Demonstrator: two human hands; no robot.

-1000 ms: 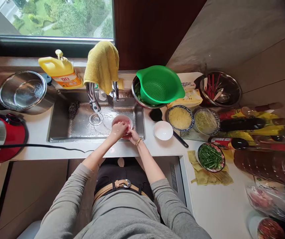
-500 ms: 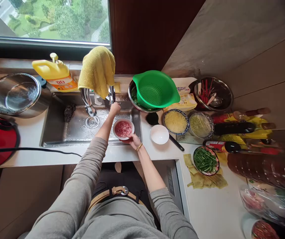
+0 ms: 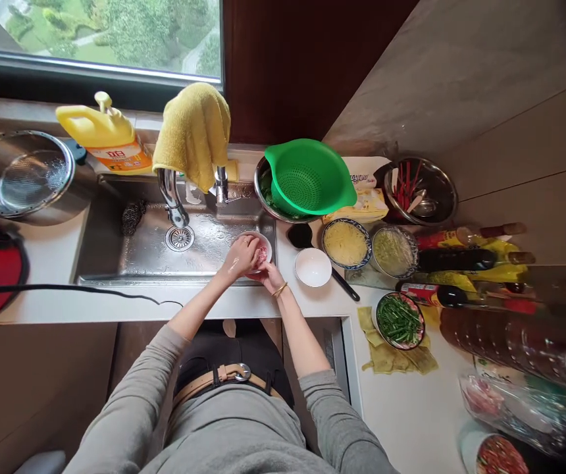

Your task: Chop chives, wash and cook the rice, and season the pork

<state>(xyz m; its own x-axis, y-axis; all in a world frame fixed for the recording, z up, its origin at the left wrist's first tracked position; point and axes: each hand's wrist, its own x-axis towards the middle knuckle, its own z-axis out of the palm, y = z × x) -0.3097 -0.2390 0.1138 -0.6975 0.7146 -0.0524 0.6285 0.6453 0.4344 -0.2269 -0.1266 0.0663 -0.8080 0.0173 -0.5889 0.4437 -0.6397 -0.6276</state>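
My right hand (image 3: 269, 279) grips a small white bowl (image 3: 266, 238) by its near right side, above the front right part of the sink (image 3: 137, 253). In the bowl lies raw pink meat (image 3: 263, 255), mostly covered by my other hand. My left hand (image 3: 243, 255) is wet and reaches into the bowl with its fingers curled onto the meat; the fingertips are hidden. Left of the hands is the chrome faucet (image 3: 178, 216), with a yellow towel (image 3: 191, 131) draped over it. No water stream shows.
A green colander (image 3: 307, 181) rests on a metal bowl right of the sink. Near it are an empty white bowl (image 3: 313, 268), a black-handled utensil (image 3: 346, 284) and a bowl of chopped greens (image 3: 400, 320). Bottles line the right wall. A steel pot (image 3: 31, 178) stands left.
My left hand has left the faucet handle and moved down and right into the bowl of meat. My right hand still holds the bowl. The view has shifted slightly.
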